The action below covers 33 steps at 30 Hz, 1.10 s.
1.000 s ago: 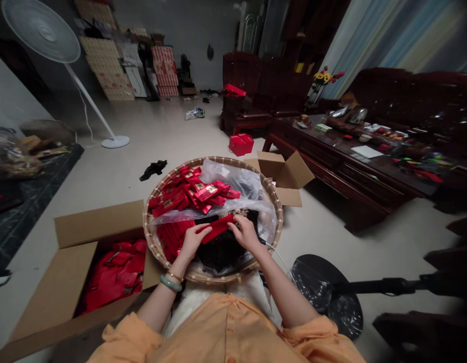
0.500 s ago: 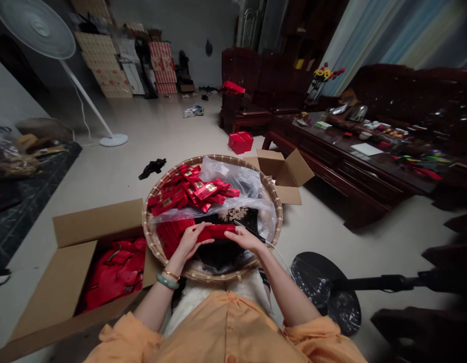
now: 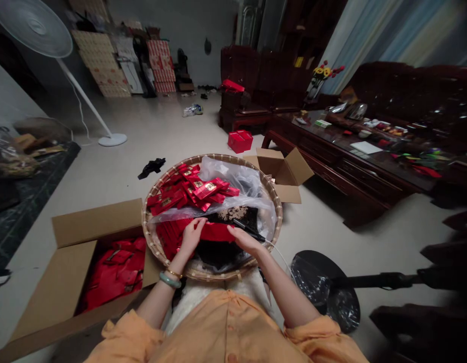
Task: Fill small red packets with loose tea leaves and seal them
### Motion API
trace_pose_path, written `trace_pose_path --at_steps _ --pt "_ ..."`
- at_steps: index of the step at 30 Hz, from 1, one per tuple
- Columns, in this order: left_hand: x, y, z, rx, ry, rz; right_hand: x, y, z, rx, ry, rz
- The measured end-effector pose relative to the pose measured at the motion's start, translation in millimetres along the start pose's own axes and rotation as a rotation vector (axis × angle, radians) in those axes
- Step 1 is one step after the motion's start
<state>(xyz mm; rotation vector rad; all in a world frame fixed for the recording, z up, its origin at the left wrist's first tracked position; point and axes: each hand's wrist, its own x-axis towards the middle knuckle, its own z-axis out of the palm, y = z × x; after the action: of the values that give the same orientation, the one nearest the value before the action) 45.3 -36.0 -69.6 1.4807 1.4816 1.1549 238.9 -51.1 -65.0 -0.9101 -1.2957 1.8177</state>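
Between my two hands a red packet (image 3: 218,232) is stretched sideways over a round woven basket (image 3: 147,237). My left hand (image 3: 192,236) pinches its left end; my right hand (image 3: 243,239) grips the right end. Under and behind it lies dark loose material (image 3: 252,217) with a paler patch, on clear plastic sheeting (image 3: 233,174). A black pen-like tool (image 3: 249,231) with a white cord rests just beyond my right hand. Red packets with gold labels (image 3: 203,189) are heaped at the back left of the basket, and flat red packets (image 3: 167,234) lie beside my left hand.
An open carton (image 3: 72,272) of red packets stands at the left. Behind the basket's right side is another open carton (image 3: 286,169), near a dark wooden table (image 3: 343,161). A round black stand base (image 3: 312,272) lies at the right, and a white fan (image 3: 112,139) stands back left.
The red packet has turned so that more of its flat face shows. My left hand has shifted up and its fingers have closed to a pinch; my right hand has barely moved.
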Motion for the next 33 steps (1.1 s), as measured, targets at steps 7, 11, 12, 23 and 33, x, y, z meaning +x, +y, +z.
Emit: trace_pose_path --at_steps 7,11,12,23,33 --pt "-23.2 5.5 8.0 0.674 -0.211 0.689 6.1 10.0 6.2 -0.164 0.132 0.059" --pt "-24.8 -3.5 16.0 0.671 -0.232 0.694 8.7 11.7 14.4 -0.086 0.089 0.004" --pt "-23.8 -6.2 16.8 0.653 -0.238 0.696 8.9 11.6 15.5 -0.07 0.086 -0.001" --pt "-13.6 -14.6 6.3 0.479 -0.086 0.613 -11.1 -11.7 -2.3 -0.253 0.222 -0.097" --pt "-5.4 -4.8 -6.0 0.344 0.101 0.49 -19.4 28.6 -70.7 -1.332 0.47 0.204"
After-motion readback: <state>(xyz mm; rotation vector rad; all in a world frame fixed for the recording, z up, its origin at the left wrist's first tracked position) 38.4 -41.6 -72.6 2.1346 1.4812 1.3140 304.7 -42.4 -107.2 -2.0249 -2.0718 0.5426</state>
